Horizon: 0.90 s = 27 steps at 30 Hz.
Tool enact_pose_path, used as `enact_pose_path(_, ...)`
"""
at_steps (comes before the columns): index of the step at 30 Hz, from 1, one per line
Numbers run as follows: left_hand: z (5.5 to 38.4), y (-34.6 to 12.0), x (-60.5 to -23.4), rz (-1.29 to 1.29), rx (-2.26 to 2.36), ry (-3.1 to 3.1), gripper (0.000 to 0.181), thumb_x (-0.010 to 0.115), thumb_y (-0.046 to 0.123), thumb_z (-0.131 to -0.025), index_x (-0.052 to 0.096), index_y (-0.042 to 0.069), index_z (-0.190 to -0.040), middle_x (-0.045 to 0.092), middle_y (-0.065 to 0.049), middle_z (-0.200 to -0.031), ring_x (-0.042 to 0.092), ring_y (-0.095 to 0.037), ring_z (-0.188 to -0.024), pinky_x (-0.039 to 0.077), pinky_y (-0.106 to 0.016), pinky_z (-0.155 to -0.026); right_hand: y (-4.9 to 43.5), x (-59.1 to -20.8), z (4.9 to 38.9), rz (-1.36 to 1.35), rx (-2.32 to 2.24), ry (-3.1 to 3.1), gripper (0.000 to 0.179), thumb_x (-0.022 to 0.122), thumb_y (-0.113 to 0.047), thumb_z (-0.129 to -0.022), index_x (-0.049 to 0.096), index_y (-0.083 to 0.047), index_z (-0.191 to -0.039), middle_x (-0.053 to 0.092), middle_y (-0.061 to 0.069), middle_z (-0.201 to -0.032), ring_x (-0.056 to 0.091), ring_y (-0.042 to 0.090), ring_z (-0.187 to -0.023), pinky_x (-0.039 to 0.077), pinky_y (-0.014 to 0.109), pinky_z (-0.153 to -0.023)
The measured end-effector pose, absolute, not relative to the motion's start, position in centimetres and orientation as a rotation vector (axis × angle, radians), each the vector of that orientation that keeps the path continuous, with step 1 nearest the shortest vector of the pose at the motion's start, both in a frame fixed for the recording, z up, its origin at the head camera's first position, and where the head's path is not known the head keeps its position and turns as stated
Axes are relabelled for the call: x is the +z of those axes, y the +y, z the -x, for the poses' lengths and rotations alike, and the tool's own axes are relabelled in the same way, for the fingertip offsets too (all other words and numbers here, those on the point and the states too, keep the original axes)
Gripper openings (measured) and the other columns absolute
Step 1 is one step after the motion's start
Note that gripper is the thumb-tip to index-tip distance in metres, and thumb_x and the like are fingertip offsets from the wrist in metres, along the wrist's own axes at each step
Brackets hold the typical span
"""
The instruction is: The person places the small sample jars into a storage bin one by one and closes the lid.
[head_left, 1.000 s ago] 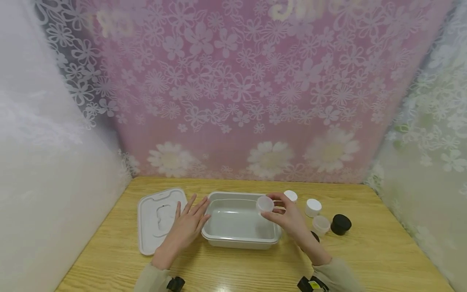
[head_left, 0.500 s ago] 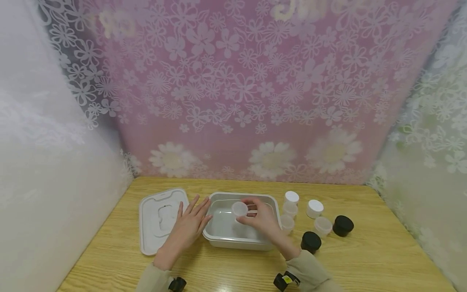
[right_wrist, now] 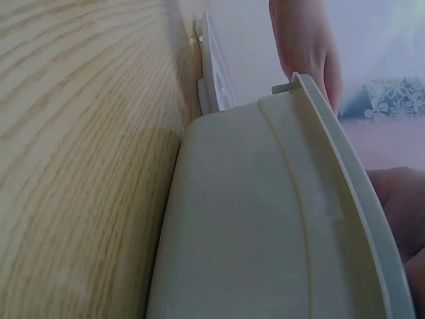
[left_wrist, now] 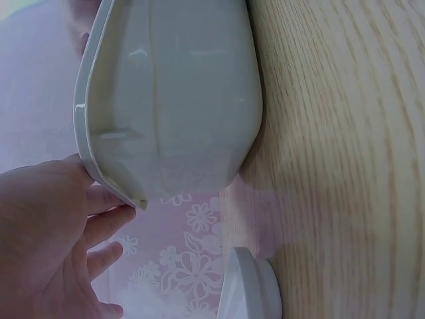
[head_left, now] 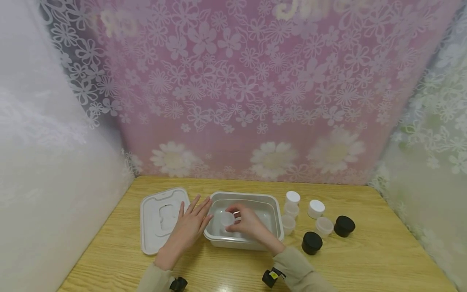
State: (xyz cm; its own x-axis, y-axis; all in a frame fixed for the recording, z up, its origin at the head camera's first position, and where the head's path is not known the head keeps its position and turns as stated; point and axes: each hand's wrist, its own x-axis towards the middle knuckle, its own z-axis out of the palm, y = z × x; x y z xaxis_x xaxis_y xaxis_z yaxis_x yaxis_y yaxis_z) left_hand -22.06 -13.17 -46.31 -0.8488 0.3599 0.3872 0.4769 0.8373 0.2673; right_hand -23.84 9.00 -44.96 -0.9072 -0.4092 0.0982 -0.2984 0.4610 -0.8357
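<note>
A grey rectangular plastic container [head_left: 246, 244] stands on the wooden table. My left hand [head_left: 187, 231] rests on its left rim with the fingers straight, as the left wrist view also shows at the rim [left_wrist: 81, 113]. Over the inside of the container, near its left end, my right hand [head_left: 248, 223] pinches a small translucent round jar [head_left: 228, 219] between thumb and fingers. Whether the jar touches the container's floor I cannot tell. In the right wrist view the container's outer wall [right_wrist: 226, 212] hides the jar and most of the right hand.
Left of the container lies its pale lid [head_left: 150, 227]. To the right stand two white-capped jars [head_left: 316, 209], several translucent jars [head_left: 324, 226] and two black-capped jars, one nearer [head_left: 311, 243] and one farther right [head_left: 344, 226]. Patterned fabric [head_left: 233, 101] hangs behind the table.
My right hand has carried the translucent jar leftward from the container's right end and lower over its inside. The left hand has stayed on the rim.
</note>
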Motion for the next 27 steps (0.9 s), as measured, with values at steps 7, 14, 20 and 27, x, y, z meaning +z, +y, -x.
enact_pose_path(7,22.05,-13.17,-46.33,0.628,-0.539,-2.69,0.049,0.058,0.029,-0.104,0.052,0.01,-0.15,0.049,-0.006,-0.154,0.033,-0.035,-0.149,0.019,-0.073,-0.114,8.13,-44.6,24.01,0.687,-1.286,2.5,0.042,0.081,0.007,-0.079,0.064,0.007,-0.117,0.066,0.021,-0.119,0.065,0.04,-0.109,0.057,0.047,-0.088)
enact_pose_path(14,22.05,-13.15,-46.41,0.627,-0.527,-2.686,0.05,0.058,0.029,-0.104,0.052,0.01,-0.149,0.049,-0.006,-0.154,0.032,-0.034,-0.15,0.019,-0.072,-0.114,7.96,-44.65,24.09,0.71,-1.235,2.447,0.036,0.078,0.004,-0.083,0.066,0.002,-0.117,0.067,0.017,-0.12,0.066,0.04,-0.11,0.057,0.047,-0.09)
enact_pose_path(20,21.95,-13.2,-46.4,0.626,-0.526,-2.683,0.05,0.059,0.029,-0.104,0.053,0.01,-0.149,0.05,-0.007,-0.154,0.033,-0.035,-0.149,0.02,-0.073,-0.114,8.16,-44.76,24.52,0.681,-1.268,2.331,0.028,0.07,-0.012,-0.097,0.068,0.0,-0.122,0.068,0.013,-0.119,0.067,0.032,-0.107,0.057,0.042,-0.088)
enact_pose_path(27,21.84,-13.12,-46.27,0.638,-0.54,-2.666,0.049,0.059,0.029,-0.104,0.053,0.009,-0.149,0.051,-0.008,-0.153,0.034,-0.036,-0.149,0.019,-0.073,-0.114,8.66,-44.27,24.58,0.685,-1.313,2.404,0.03,0.062,-0.017,-0.103,0.068,0.0,-0.126,0.068,0.015,-0.123,0.067,0.033,-0.108,0.057,0.041,-0.087)
